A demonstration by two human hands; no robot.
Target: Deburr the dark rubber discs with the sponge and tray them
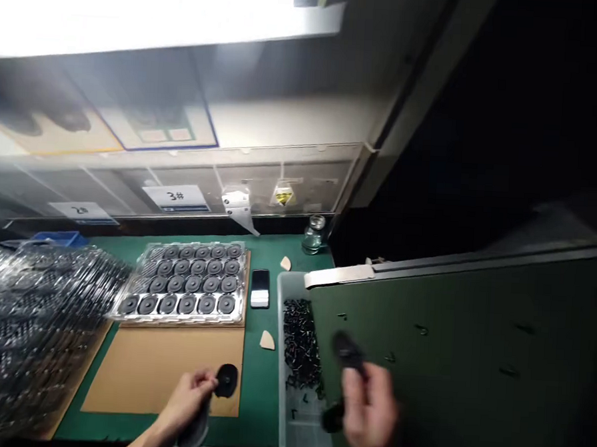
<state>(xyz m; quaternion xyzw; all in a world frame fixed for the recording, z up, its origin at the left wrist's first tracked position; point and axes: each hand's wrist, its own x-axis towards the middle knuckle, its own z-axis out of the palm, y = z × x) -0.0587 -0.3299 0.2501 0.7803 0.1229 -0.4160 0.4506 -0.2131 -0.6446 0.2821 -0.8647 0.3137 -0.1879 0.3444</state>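
My left hand [189, 399] is closed in a pinch at the edge of a black round disc [227, 380], held over the brown cardboard sheet [166, 363]. Something dark and grey, perhaps part of a glove or another piece, shows under that wrist. Farther right, my right hand [370, 411], blurred by motion, grips a dark rounded part [348, 351] over the dark green surface [461, 365]. A second dark round shape [333, 417] shows beside this hand; whether the fingers hold it I cannot tell. Behind the cardboard, a clear plastic tray [118, 307] carries rows of similar black discs.
A translucent bin [307, 441] contains many small black bent pieces [299, 347]; several more lie on the green surface. A phone [259, 289], pale chips [267, 340] and a glass jar [313, 235] are on the table. Stacked clear trays [33, 323] stand left.
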